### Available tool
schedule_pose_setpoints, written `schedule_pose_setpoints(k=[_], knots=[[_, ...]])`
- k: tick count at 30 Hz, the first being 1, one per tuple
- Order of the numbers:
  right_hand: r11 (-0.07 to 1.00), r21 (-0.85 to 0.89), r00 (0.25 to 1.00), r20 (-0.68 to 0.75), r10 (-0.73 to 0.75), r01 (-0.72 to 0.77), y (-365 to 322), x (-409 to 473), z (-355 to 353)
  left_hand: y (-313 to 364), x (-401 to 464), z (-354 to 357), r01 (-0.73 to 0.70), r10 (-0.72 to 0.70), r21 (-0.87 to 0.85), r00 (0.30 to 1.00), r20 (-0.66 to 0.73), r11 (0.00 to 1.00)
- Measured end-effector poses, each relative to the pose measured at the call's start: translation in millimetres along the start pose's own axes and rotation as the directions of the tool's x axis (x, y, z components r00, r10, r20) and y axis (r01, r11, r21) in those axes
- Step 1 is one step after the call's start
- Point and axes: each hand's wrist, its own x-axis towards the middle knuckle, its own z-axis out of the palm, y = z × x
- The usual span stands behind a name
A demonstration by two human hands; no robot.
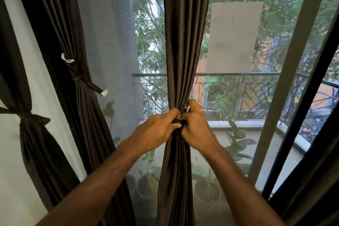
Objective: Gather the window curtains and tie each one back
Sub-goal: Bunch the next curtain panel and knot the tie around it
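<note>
A person ties back the middle curtain (180, 42) at a balcony window, the dark panel already gathered into a narrow column and pinched to a waist at about the height of the balcony railing (238, 74) seen through the glass. To the left of that middle curtain hang two more dark panels, the second curtain (86, 115) and the far-left curtain (34, 143), each already cinched with a knotted band; to its right, a further dark drape (315, 170) hangs at the frame's edge, and whether it is tied cannot be told.

The step in hand appears to be the knotting of the tie band (178, 121) around the middle curtain's waist. The next move likely calls for drawing the band's ends tight and apart while keeping the gathered folds from slipping loose.

The left hand (159, 128) is closed, its fingers curled against the curtain and its thumb pressing the dark band at the front of the waist. The right hand (195, 126) is likewise curled, its fingers pinching fabric at the waist's right side, a ring showing on one finger; exactly which strand each hand holds is hidden between them.
</note>
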Motion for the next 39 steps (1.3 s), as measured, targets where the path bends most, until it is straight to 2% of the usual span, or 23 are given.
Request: schedule_pose_setpoints(k=[3, 5, 7, 8, 11, 13, 14, 16, 18, 22, 27, 29, 31, 35, 36, 39], knots=[[0.984, 0.155, 0.98, -0.165, 0.108, -0.083, -8.6, -0.9, -3.8, -2.8, 3.7, -0.1, 0.026, -0.029, -0.046, 0.997, -0.075, 0.999], [0.921, 0.351, 0.908, -0.309, 0.282, -0.166, -12.1, -9.1, -4.4, -4.5, 6.3, -4.4, 0.106, -0.122, -0.151, 0.988, -0.097, 0.983], [0.907, 0.382, 0.863, -0.383, 0.33, -0.177, -14.2, -20.5, -1.7, -7.6, 9.8, -9.9, 0.19, -0.217, -0.273, 0.973, -0.072, 0.943], [0.907, 0.375, 0.873, -0.358, 0.33, -0.189, -16.4, -26.5, -0.1, -7.5, 12.0, -12.9, 0.214, -0.241, -0.313, 0.969, -0.05, 0.925], [0.862, 0.405, 0.928, -0.078, 0.365, -0.305, -30.4, -32.6, 2.4, -4.7, 15.1, -18.3, 0.244, -0.251, -0.401, 0.967, 0.036, 0.883], [0.82, 0.477, 0.94, 0.036, 0.34, -0.315, -36.6, -30.0, 0.0, -0.9, 16.7, -20.7, 0.268, -0.25, -0.47, 0.963, 0.103, 0.841], [0.812, 0.501, 0.947, 0.051, 0.317, -0.299, -37.6, -27.7, -0.6, 1.6, 17.0, -22.2, 0.299, -0.27, -0.539, 0.953, 0.135, 0.787], [0.808, 0.526, 0.955, 0.032, 0.294, -0.266, -37.1, -24.2, -1.9, 4.2, 16.5, -25.0, 0.381, -0.322, -0.691, 0.921, 0.221, 0.615], [0.778, 0.581, 0.95, -0.025, 0.312, -0.241, -33.2, -24.2, 0.3, 3.9, 12.2, -24.3, 0.402, -0.294, -0.799, 0.91, 0.293, 0.448], [0.667, 0.714, 0.936, -0.047, 0.349, -0.213, -29.5, -26.1, 4.3, 7.1, -7.1, -11.7, 0.329, -0.26, -0.916, 0.927, 0.269, 0.228], [0.581, 0.791, 0.928, -0.046, 0.369, -0.191, -30.2, -26.4, 7.8, 15.1, -22.8, 17.9, 0.171, -0.288, -0.974, 0.935, 0.208, -0.15], [0.551, 0.809, 0.923, -0.029, 0.383, -0.203, -29.5, -26.2, 8.4, 18.8, -24.6, 27.6, 0.117, -0.318, -0.968, 0.93, 0.185, -0.223], [0.531, 0.822, 0.924, -0.015, 0.383, -0.207, -28.4, -25.9, 8.7, 21.6, -23.3, 31.4, 0.104, -0.402, -0.973, 0.898, 0.181, -0.205], [0.515, 0.833, 0.929, -0.001, 0.369, -0.203, -27.5, -27.7, 7.8, 27.3, -17.9, 33.0, 0.089, -0.512, -0.992, 0.851, 0.121, -0.086], [0.526, 0.826, 0.931, -0.002, 0.364, -0.203, -27.4, -28.2, 7.7, 30.5, -15.9, 31.8, 0.088, -0.543, -0.996, 0.835, 0.089, -0.029], [0.591, 0.78, 0.94, -0.011, 0.341, -0.205, -25.9, -30.5, 7.7, 36.7, -3.9, 25.6, 0.126, -0.649, -0.965, 0.759, -0.054, 0.229]])
